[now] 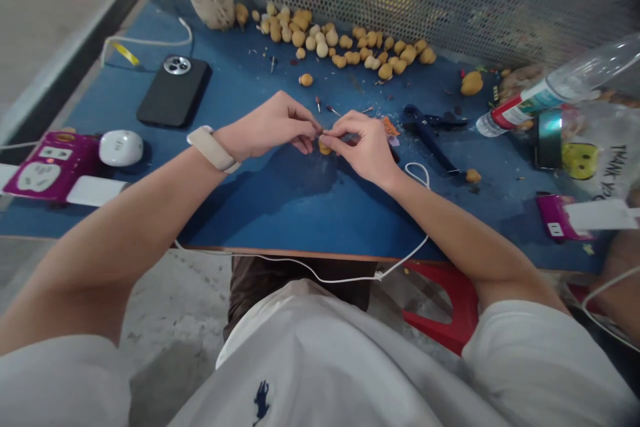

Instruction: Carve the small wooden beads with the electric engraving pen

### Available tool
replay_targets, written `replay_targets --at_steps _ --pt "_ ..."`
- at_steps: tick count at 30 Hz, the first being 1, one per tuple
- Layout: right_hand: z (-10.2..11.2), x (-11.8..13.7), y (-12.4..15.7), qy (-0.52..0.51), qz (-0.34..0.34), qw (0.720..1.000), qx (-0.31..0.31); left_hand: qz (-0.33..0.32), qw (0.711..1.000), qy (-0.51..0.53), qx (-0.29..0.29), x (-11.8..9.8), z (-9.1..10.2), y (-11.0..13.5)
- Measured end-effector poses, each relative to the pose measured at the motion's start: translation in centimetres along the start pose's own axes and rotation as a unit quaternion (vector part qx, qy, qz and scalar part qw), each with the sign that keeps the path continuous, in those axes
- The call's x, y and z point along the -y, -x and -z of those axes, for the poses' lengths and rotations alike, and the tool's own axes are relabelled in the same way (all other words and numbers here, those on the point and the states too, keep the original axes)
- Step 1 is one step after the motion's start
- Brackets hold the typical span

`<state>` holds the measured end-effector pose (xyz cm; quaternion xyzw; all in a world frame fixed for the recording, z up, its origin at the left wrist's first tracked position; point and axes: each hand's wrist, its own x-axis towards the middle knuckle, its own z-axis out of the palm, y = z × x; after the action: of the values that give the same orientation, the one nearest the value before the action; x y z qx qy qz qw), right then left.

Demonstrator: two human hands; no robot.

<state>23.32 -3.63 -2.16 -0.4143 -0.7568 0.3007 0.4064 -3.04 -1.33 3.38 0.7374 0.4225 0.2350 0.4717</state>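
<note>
My left hand [273, 125] and my right hand [363, 143] meet at the middle of the blue table [280, 200], fingertips pinched together. Between them sits a small tan gourd-shaped piece [325, 147], held by both hands' fingers. A beige band is on my left wrist [213, 148]. A few thin pins [330, 109] lie just behind the hands. A white cable [417, 177] runs under my right wrist and off the table's front edge.
Several tan gourd pieces [340, 43] lie heaped along the mesh wall. A black phone [173, 90], white case [121, 147] and purple power strip [47, 167] lie left. Dark pliers [430, 133], a plastic bottle [560, 87] and a tape roll [550, 137] lie right. A red stool [445, 307] stands below.
</note>
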Motion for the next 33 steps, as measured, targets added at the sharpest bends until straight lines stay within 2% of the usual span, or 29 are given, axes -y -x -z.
replay_targets --at_steps 4,9,12,16,19,23,28,33 --pt "0.1 1.0 0.5 0.047 0.017 0.998 0.023 0.065 0.997 0.029 0.03 -0.5 0.3 0.4" --pt "0.1 1.3 0.7 0.04 -0.002 0.998 0.044 0.085 0.996 0.028 0.026 -1.2 0.7 1.0" --pt "0.1 0.9 0.6 0.027 -0.013 0.998 0.057 0.063 0.998 0.009 0.012 -0.8 0.9 1.1" --pt "0.1 -0.1 0.3 0.009 -0.019 0.999 0.041 -0.002 1.0 -0.018 -0.016 0.8 0.5 0.5" --pt "0.2 -0.6 0.3 -0.021 -0.019 1.0 0.006 -0.042 0.997 0.04 -0.056 1.7 -0.4 0.1" --pt "0.6 -0.5 0.4 -0.014 -0.01 0.999 -0.033 -0.051 0.988 0.107 -0.104 1.2 -1.6 0.3" --pt "1.0 0.0 0.9 -0.011 0.012 0.998 -0.055 -0.048 0.984 0.141 -0.094 0.4 -2.0 1.0" --pt "0.8 0.0 1.3 -0.024 0.023 0.997 -0.065 -0.066 0.99 0.09 -0.083 0.7 -1.7 1.1"
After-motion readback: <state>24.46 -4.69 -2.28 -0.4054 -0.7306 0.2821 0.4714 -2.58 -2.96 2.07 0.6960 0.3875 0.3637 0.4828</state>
